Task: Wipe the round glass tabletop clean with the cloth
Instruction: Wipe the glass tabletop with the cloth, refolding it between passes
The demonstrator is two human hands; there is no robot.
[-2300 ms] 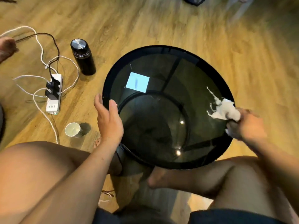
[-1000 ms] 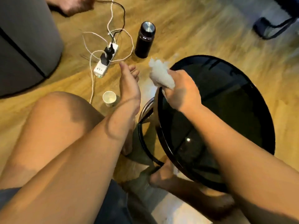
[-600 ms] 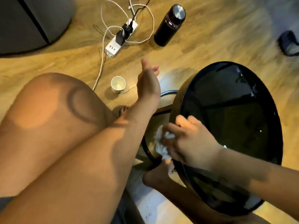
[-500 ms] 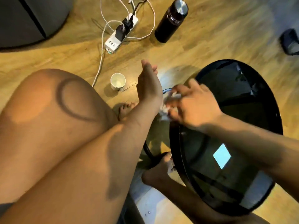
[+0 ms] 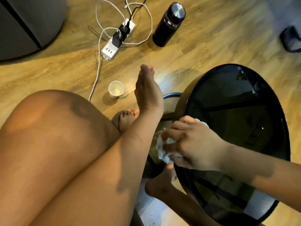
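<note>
The round black glass tabletop [image 5: 241, 121] fills the right side of the view, seen at a slant. My right hand [image 5: 193, 147] presses a crumpled white cloth [image 5: 162, 152] against the tabletop's left rim, fingers curled over it. My left hand [image 5: 148, 93] hovers flat and edge-on just left of the rim, fingers straight and together, holding nothing. Part of the cloth is hidden under my right hand's fingers.
On the wooden floor stand a black flask [image 5: 169, 25], a white power strip [image 5: 117, 42] with tangled cables, and a small paper cup [image 5: 116, 89]. My bare knees and feet crowd the table's left side. A grey rounded object [image 5: 27, 22] sits top left.
My right hand has slid the cloth down along the tabletop's left rim, toward me. My left hand has stayed near the rim, still off the glass.
</note>
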